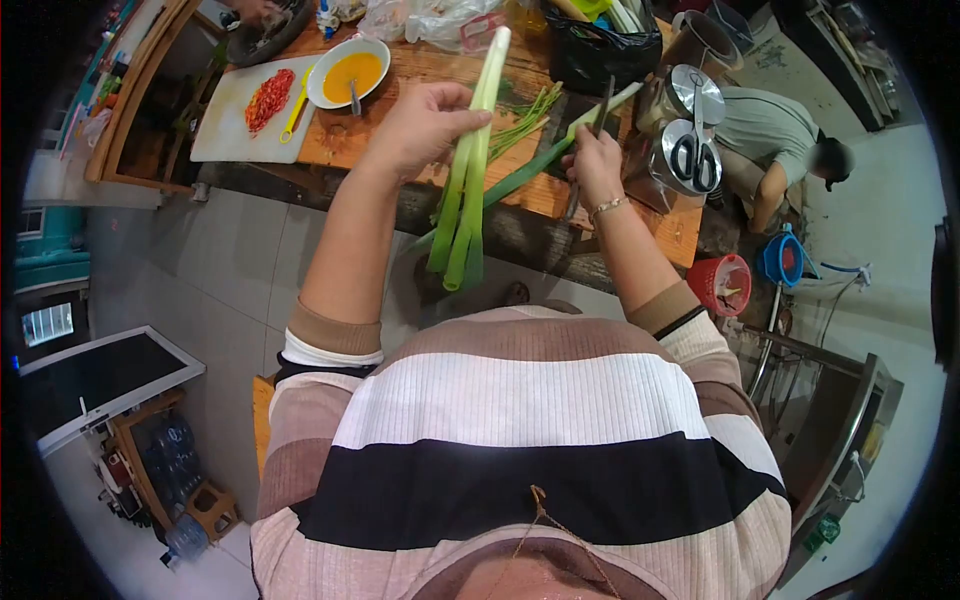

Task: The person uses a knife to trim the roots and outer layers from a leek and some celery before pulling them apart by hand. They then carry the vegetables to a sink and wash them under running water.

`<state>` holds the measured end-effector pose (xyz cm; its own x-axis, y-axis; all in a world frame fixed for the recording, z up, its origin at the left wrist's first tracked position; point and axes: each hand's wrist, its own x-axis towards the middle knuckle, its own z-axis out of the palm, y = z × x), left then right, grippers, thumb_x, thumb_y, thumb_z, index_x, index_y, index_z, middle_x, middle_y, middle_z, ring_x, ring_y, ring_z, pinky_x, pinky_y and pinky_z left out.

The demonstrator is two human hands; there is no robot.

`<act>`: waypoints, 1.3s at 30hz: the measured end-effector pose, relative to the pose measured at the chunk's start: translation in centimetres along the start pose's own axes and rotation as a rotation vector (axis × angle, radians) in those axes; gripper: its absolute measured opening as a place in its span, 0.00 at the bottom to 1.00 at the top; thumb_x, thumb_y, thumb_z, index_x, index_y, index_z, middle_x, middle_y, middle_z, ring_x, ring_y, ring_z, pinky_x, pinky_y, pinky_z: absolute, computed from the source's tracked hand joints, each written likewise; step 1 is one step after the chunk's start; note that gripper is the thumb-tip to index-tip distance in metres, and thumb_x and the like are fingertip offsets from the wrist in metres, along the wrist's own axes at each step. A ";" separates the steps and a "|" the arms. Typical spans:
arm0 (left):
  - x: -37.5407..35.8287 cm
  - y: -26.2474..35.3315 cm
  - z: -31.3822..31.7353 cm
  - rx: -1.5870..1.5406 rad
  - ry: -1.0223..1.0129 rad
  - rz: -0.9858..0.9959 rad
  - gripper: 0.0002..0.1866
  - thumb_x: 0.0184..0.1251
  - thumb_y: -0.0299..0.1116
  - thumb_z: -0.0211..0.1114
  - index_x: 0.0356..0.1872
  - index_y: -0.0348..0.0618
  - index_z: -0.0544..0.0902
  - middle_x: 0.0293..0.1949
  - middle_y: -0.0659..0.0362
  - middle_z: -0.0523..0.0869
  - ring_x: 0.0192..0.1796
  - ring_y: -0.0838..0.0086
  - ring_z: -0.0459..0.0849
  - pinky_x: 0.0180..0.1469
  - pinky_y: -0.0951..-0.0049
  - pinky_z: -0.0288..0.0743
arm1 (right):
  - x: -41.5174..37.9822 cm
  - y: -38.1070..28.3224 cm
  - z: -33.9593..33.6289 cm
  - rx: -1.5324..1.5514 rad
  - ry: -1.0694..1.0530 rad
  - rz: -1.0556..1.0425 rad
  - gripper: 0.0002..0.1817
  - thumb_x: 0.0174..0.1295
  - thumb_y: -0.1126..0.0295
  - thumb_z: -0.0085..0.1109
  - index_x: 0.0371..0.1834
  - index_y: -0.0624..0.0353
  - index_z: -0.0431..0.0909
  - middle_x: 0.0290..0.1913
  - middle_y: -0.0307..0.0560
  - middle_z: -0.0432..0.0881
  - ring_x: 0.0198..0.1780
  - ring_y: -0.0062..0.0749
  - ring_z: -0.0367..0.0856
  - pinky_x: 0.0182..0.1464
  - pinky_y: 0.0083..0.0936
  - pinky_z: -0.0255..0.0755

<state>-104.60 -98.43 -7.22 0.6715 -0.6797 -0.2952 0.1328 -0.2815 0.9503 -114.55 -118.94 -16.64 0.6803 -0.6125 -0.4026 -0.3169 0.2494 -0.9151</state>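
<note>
My left hand (432, 128) is closed around a leek (470, 180), white end up and green leaves hanging past the table's front edge. In my right hand (597, 168), the fingers are wrapped round a knife (604, 108) whose dark blade points away from me. A second leek (530, 172) runs slantwise at the right fingers, its pale tip beyond the blade and its green end toward the left. Whether the right hand grips this leek too is hard to make out. Thin green stalks (525, 125) lie on the wooden table (335, 135) between the hands.
On the left are a white cutting board (220, 125) with chopped red pieces (268, 100), a yellow-handled tool (294, 118), and a bowl (378, 55) of yellow liquid. A black bag (605, 60) and metal canisters with scissors (690, 165) stand right. Another person (765, 125) bends down beyond them.
</note>
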 end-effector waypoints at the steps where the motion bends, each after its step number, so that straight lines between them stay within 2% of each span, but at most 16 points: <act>1: 0.5 -0.1 0.5 0.014 -0.016 -0.013 0.12 0.59 0.33 0.65 0.40 0.38 0.78 0.28 0.62 0.82 0.28 0.79 0.83 0.26 0.79 0.78 | -1.2 -1.3 0.1 -0.037 -0.022 -0.050 0.13 0.65 0.62 0.50 0.34 0.63 0.69 0.24 0.43 0.71 0.16 0.23 0.70 0.14 0.17 0.57; 4: 0.9 0.2 2.4 0.069 -0.040 -0.041 0.11 0.58 0.35 0.66 0.37 0.39 0.79 0.28 0.63 0.82 0.26 0.82 0.81 0.25 0.80 0.74 | -5.2 -5.1 0.9 0.207 -0.312 0.036 0.13 0.62 0.62 0.56 0.29 0.62 0.73 0.19 0.39 0.71 0.12 0.18 0.62 0.13 0.15 0.53; 7: 1.3 0.5 3.0 0.058 -0.147 -0.031 0.12 0.58 0.36 0.67 0.38 0.40 0.78 0.28 0.63 0.82 0.26 0.82 0.80 0.24 0.81 0.72 | -6.5 -6.7 0.8 0.141 -0.500 -0.064 0.11 0.60 0.65 0.59 0.29 0.63 0.75 0.17 0.37 0.71 0.12 0.16 0.61 0.13 0.14 0.52; 12: 0.5 1.2 3.1 -0.096 -0.242 -0.041 0.12 0.60 0.35 0.64 0.37 0.37 0.75 0.26 0.60 0.80 0.25 0.78 0.81 0.22 0.77 0.76 | -7.3 -6.6 0.2 0.194 -0.444 -0.045 0.07 0.58 0.69 0.60 0.31 0.61 0.75 0.19 0.36 0.74 0.14 0.13 0.64 0.13 0.12 0.52; 15: -0.6 2.6 1.9 -0.007 -0.133 -0.032 0.10 0.63 0.35 0.61 0.39 0.40 0.74 0.24 0.62 0.78 0.22 0.80 0.80 0.22 0.80 0.78 | -8.0 -6.4 -0.2 0.203 -0.456 -0.086 0.06 0.58 0.70 0.60 0.32 0.61 0.75 0.21 0.37 0.76 0.14 0.13 0.64 0.14 0.11 0.53; 19: -1.5 3.2 -0.3 0.151 0.097 0.090 0.08 0.67 0.36 0.57 0.39 0.42 0.73 0.20 0.68 0.73 0.16 0.85 0.73 0.15 0.86 0.67 | -7.7 -5.7 -2.4 0.055 -0.585 -0.157 0.06 0.58 0.72 0.59 0.34 0.61 0.75 0.26 0.41 0.79 0.15 0.12 0.64 0.15 0.10 0.54; 20: -2.1 3.2 -0.4 0.131 0.124 0.114 0.08 0.68 0.36 0.56 0.38 0.42 0.73 0.19 0.69 0.72 0.14 0.88 0.68 0.13 0.86 0.59 | -7.5 -5.6 -3.2 -0.005 -0.625 -0.159 0.06 0.58 0.72 0.59 0.35 0.62 0.75 0.27 0.42 0.80 0.15 0.12 0.64 0.15 0.10 0.54; 23: -3.8 3.4 -1.7 0.029 0.082 0.169 0.08 0.67 0.36 0.57 0.37 0.43 0.73 0.18 0.70 0.70 0.14 0.89 0.66 0.13 0.87 0.55 | -7.5 -7.2 -4.9 -0.017 -0.508 -0.206 0.07 0.58 0.72 0.57 0.37 0.62 0.74 0.29 0.43 0.79 0.16 0.12 0.63 0.15 0.10 0.53; 27: -6.0 3.9 -2.5 -0.001 0.125 0.153 0.08 0.64 0.35 0.62 0.36 0.45 0.73 0.18 0.72 0.69 0.14 0.90 0.64 0.13 0.87 0.53 | -8.3 -11.7 -6.7 0.185 -0.386 -0.261 0.10 0.61 0.68 0.55 0.40 0.64 0.73 0.34 0.47 0.78 0.18 0.13 0.63 0.15 0.08 0.55; 29: -6.8 3.4 -3.4 -0.070 0.136 0.148 0.09 0.61 0.33 0.65 0.34 0.45 0.73 0.20 0.70 0.72 0.15 0.91 0.64 0.14 0.88 0.53 | -9.1 -14.3 -6.8 0.333 -0.370 -0.316 0.11 0.63 0.67 0.55 0.34 0.67 0.75 0.19 0.40 0.72 0.15 0.15 0.61 0.14 0.12 0.52; 30: -7.4 3.7 -3.8 -0.087 0.134 0.142 0.09 0.59 0.33 0.66 0.32 0.45 0.74 0.20 0.69 0.74 0.15 0.91 0.64 0.14 0.88 0.54 | -9.7 -15.4 -6.8 0.354 -0.307 -0.345 0.12 0.64 0.67 0.53 0.36 0.68 0.74 0.25 0.45 0.75 0.17 0.17 0.63 0.14 0.13 0.53; 31: -7.9 3.8 -4.0 -0.104 0.133 0.136 0.09 0.58 0.32 0.68 0.31 0.44 0.74 0.21 0.67 0.77 0.15 0.91 0.65 0.15 0.89 0.55 | -9.8 -16.3 -7.0 0.423 -0.359 -0.348 0.12 0.65 0.67 0.51 0.38 0.69 0.73 0.28 0.47 0.75 0.19 0.17 0.64 0.15 0.13 0.53; 33: -8.1 3.0 -4.2 -0.053 0.099 0.251 0.12 0.54 0.31 0.70 0.35 0.43 0.76 0.30 0.64 0.81 0.18 0.91 0.67 0.18 0.89 0.58 | -9.8 -17.8 -7.7 0.563 -0.464 -0.353 0.12 0.66 0.68 0.49 0.41 0.70 0.71 0.34 0.52 0.75 0.22 0.18 0.65 0.16 0.13 0.55; 36: -8.7 2.6 -4.9 -0.062 -0.089 0.292 0.20 0.49 0.29 0.73 0.43 0.40 0.76 0.44 0.59 0.82 0.26 0.90 0.73 0.25 0.89 0.65 | -9.3 -19.5 -6.8 0.753 -0.757 -0.345 0.12 0.68 0.72 0.43 0.46 0.73 0.64 0.43 0.59 0.71 0.24 0.17 0.62 0.17 0.10 0.57; 37: -8.8 2.6 -5.2 -0.079 -0.176 0.284 0.22 0.48 0.29 0.73 0.46 0.39 0.76 0.48 0.58 0.81 0.28 0.90 0.75 0.27 0.89 0.68 | -9.1 -19.8 -6.3 0.787 -0.783 -0.301 0.12 0.68 0.73 0.43 0.46 0.73 0.63 0.42 0.58 0.71 0.24 0.18 0.62 0.17 0.11 0.57; 39: -8.1 0.8 -5.1 -0.140 -0.230 0.378 0.25 0.48 0.28 0.72 0.49 0.38 0.74 0.48 0.57 0.81 0.32 0.86 0.78 0.37 0.86 0.73 | -8.8 -20.3 -4.9 0.852 -0.835 -0.216 0.12 0.68 0.74 0.43 0.46 0.74 0.62 0.42 0.58 0.71 0.26 0.19 0.63 0.19 0.12 0.58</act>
<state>-106.26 -89.69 -3.53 0.5143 -0.8543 0.0754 0.0174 0.0983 0.9950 -117.34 -122.27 5.60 0.9818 -0.1085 0.1557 0.1784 0.8078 -0.5619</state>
